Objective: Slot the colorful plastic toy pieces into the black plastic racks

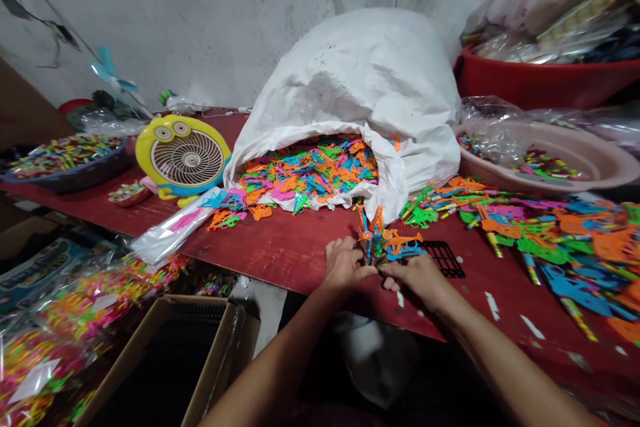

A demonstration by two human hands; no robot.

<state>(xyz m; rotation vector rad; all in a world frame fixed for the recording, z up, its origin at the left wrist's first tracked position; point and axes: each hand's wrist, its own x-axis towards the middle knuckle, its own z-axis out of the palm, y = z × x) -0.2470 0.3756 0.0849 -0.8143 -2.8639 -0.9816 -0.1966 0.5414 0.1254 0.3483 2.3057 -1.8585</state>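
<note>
Each grip closed, your left hand [344,263] and right hand [416,279] pinch the base of a bunch of bright plastic pieces [381,241] near the front edge of the red table [295,255], the white sack [355,77] opening toward you, presumably for easy reach

A workshop is suggested by the red table [280,247], loose plastic parts [550,223], bulging sack [360,73] and stocked basins [607,150]

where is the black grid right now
In the head view, the black grid lies on the red tabletop, right of centre, beside the right hand.
</note>
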